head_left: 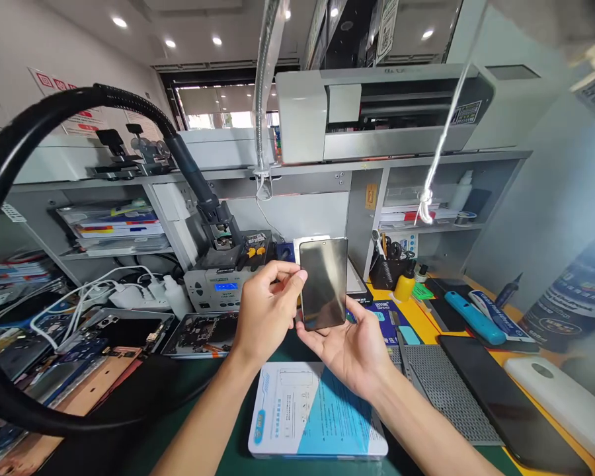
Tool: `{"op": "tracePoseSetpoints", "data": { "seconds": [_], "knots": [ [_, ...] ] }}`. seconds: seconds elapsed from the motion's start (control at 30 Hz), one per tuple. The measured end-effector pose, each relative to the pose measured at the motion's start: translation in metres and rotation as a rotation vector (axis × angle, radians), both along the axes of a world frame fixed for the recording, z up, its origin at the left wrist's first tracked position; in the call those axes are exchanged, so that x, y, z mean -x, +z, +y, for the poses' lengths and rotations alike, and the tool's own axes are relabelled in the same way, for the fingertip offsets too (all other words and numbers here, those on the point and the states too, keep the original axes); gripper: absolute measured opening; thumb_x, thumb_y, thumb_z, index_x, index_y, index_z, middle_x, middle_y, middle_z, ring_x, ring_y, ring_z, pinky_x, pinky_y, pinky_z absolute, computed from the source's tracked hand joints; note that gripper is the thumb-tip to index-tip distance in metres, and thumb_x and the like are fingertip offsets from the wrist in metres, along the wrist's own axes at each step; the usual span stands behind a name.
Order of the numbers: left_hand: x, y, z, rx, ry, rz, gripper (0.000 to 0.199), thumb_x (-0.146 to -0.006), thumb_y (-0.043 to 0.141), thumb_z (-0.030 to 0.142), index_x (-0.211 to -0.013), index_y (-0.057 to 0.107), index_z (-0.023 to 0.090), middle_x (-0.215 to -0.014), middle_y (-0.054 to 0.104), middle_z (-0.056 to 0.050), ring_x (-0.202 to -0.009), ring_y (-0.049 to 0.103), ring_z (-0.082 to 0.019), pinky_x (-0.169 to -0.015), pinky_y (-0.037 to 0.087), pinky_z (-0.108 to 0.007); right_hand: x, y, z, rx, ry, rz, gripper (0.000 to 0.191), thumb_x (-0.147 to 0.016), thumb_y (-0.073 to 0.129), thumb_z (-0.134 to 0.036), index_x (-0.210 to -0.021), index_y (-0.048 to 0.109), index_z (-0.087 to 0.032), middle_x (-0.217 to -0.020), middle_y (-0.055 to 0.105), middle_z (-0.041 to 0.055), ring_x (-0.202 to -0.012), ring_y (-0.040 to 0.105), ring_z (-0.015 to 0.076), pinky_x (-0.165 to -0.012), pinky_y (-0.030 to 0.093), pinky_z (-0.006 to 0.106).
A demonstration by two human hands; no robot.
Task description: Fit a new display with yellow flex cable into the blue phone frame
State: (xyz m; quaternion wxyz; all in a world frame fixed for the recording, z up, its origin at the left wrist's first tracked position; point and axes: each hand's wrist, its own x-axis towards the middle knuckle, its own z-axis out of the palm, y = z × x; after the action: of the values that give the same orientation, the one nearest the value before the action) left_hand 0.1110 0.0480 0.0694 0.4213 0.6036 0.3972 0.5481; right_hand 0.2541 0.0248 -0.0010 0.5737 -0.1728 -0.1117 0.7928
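A smartphone (324,284) with a dark, glossy screen stands nearly upright in front of me, its screen facing the camera. My left hand (270,307) is closed in a pinch at the phone's left edge, thumb in front and the other fingers curled. From below, my right hand (354,344) supports the lower right corner, with fingers along the bottom and right edge. A pale edge shows behind the phone's top left; I cannot tell what it belongs to. Beneath the hands lies a white and blue printed box (317,413) on the green mat.
At left are a black flexible hose (44,106), a soldering station (215,291) and opened phone parts (203,334). To the right lie a grey perforated mat (441,383), a dark phone (506,390), a blue tool (473,317) and a yellow bottle (404,284). A white cord (446,125) hangs overhead.
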Motion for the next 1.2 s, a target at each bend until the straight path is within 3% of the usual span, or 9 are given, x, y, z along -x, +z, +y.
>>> {"op": "tracePoseSetpoints", "data": {
  "seconds": [0.3, 0.53, 0.87, 1.0, 1.17, 1.2],
  "knots": [
    [0.007, 0.001, 0.018, 0.021, -0.106, -0.007, 0.023, -0.089, 0.067, 0.04, -0.089, 0.066, 0.016, -0.053, 0.055, 0.007, -0.04, 0.043, -0.006, -0.043, 0.037, -0.02, 0.001, -0.002, 0.001, 0.009, 0.031, -0.079, 0.048, -0.099, 0.046, -0.038, -0.115, 0.066, 0.002, -0.098, 0.079, 0.0248, -0.088, 0.079, 0.0322, -0.086, 0.059, 0.042],
    [0.014, 0.011, 0.009, -0.038, -0.176, -0.012, 0.024, -0.093, 0.064, 0.042, -0.092, 0.065, 0.018, -0.058, 0.061, 0.006, -0.042, 0.048, -0.007, -0.046, 0.039, -0.021, 0.0, 0.005, -0.004, -0.04, 0.098, -0.112, 0.041, -0.099, 0.046, -0.035, -0.114, 0.07, -0.005, -0.098, 0.082, 0.0175, -0.092, 0.079, 0.0372, -0.084, 0.058, 0.046],
    [0.025, 0.027, -0.005, -0.15, -0.179, -0.028, 0.02, -0.093, 0.066, 0.04, -0.089, 0.066, 0.02, -0.056, 0.059, 0.006, -0.044, 0.051, -0.008, -0.047, 0.043, -0.021, 0.005, 0.006, -0.007, -0.147, 0.157, -0.163, 0.065, -0.102, 0.036, -0.05, -0.112, 0.073, 0.003, -0.096, 0.081, 0.0198, -0.082, 0.08, 0.0368, -0.067, 0.061, 0.042],
    [0.037, 0.032, -0.018, -0.196, -0.203, -0.006, 0.017, -0.094, 0.065, 0.037, -0.087, 0.065, 0.022, -0.062, 0.06, 0.005, -0.05, 0.055, -0.009, -0.052, 0.048, -0.022, 0.003, 0.008, -0.007, -0.18, 0.124, -0.183, 0.054, -0.1, 0.045, -0.047, -0.117, 0.073, -0.004, -0.099, 0.081, 0.0173, -0.086, 0.08, 0.0343, -0.07, 0.062, 0.039],
    [0.054, 0.007, -0.052, -0.512, -0.113, 0.233, 0.012, -0.097, 0.057, 0.019, -0.093, 0.065, 0.025, -0.089, 0.066, 0.0, -0.068, 0.067, -0.012, -0.064, 0.056, -0.022, 0.004, 0.006, -0.008, -0.2, 0.073, -0.219, 0.041, -0.097, 0.053, -0.035, -0.11, 0.073, -0.002, -0.092, 0.081, 0.0184, -0.084, 0.078, 0.0281, -0.07, 0.061, 0.035],
    [0.057, -0.001, -0.058, -0.706, -0.117, 0.232, 0.012, -0.094, 0.06, 0.015, -0.094, 0.065, 0.026, -0.086, 0.068, 0.0, -0.075, 0.07, -0.015, -0.065, 0.057, -0.021, 0.005, 0.006, -0.009, -0.208, 0.053, -0.225, 0.035, -0.097, 0.055, -0.032, -0.109, 0.074, -0.005, -0.093, 0.081, 0.0166, -0.081, 0.078, 0.0256, -0.07, 0.06, 0.033]
  ]
}}
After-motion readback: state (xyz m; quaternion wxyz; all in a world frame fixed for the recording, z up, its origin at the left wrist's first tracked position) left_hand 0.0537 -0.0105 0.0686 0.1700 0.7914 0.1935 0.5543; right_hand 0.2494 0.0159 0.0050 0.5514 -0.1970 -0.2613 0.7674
